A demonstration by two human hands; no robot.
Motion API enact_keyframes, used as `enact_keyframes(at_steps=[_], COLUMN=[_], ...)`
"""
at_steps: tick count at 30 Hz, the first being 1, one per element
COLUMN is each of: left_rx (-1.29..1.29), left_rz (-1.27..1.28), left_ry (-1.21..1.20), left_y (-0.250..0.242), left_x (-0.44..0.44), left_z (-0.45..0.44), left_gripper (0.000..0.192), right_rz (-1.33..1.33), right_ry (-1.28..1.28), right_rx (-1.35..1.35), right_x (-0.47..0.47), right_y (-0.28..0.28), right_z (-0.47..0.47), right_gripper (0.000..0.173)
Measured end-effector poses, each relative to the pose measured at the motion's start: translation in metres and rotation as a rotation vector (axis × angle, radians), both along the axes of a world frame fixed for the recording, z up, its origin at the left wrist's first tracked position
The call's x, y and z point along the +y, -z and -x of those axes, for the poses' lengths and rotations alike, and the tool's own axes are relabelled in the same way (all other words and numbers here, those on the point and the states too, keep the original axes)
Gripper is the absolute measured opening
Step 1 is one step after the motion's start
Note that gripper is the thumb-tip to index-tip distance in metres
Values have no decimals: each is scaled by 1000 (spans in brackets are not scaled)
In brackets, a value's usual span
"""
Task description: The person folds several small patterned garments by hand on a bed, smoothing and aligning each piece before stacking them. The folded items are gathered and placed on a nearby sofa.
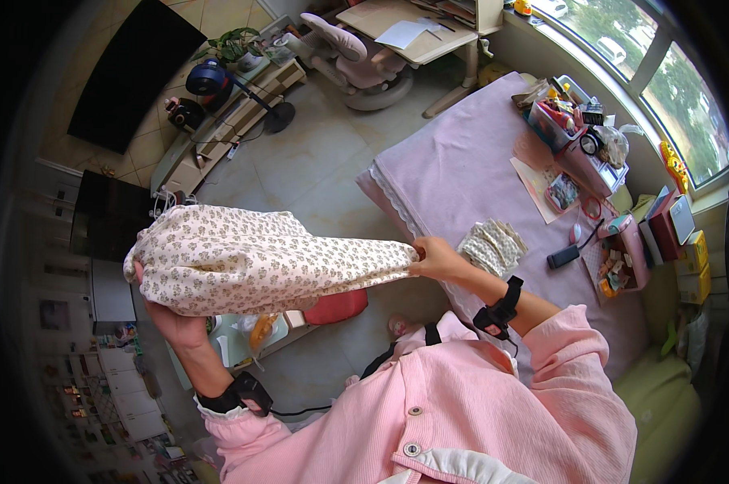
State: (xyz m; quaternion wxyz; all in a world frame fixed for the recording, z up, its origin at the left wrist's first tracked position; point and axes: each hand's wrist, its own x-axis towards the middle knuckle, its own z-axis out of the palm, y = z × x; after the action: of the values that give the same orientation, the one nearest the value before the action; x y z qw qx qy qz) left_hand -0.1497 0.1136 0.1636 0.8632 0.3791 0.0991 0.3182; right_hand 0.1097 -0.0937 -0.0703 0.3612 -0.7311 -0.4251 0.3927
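Note:
A cream garment with a small brown floral print is stretched out in the air in front of me. My left hand holds its wide, bunched end from the left, with most of the fingers hidden by the fabric. At the other end, my right hand pinches the narrow part, which looks like a sleeve or leg, between thumb and fingers. Just beyond that hand, a folded cloth in a similar print lies on the lilac bed cover.
Boxes of small items, including a pink container, sit along the bed's window side, near a black device. Below the garment are a low table and a red seat. A blue fan and desk chair stand farther off.

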Motion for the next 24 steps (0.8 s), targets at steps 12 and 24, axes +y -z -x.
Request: enact_keyframes(at_steps=[12, 24], left_rx=[-1, 42], left_rz=[14, 60], left_ry=[-76, -98], left_y=[12, 22], left_x=[17, 14], left_z=[13, 13], left_gripper=[47, 47], right_rz=[-280, -641], right_ry=[436, 281], right_rx=[1128, 1571], right_x=[-16, -24], right_y=[-1, -7], right_z=[-20, -34], right_gripper=[14, 38])
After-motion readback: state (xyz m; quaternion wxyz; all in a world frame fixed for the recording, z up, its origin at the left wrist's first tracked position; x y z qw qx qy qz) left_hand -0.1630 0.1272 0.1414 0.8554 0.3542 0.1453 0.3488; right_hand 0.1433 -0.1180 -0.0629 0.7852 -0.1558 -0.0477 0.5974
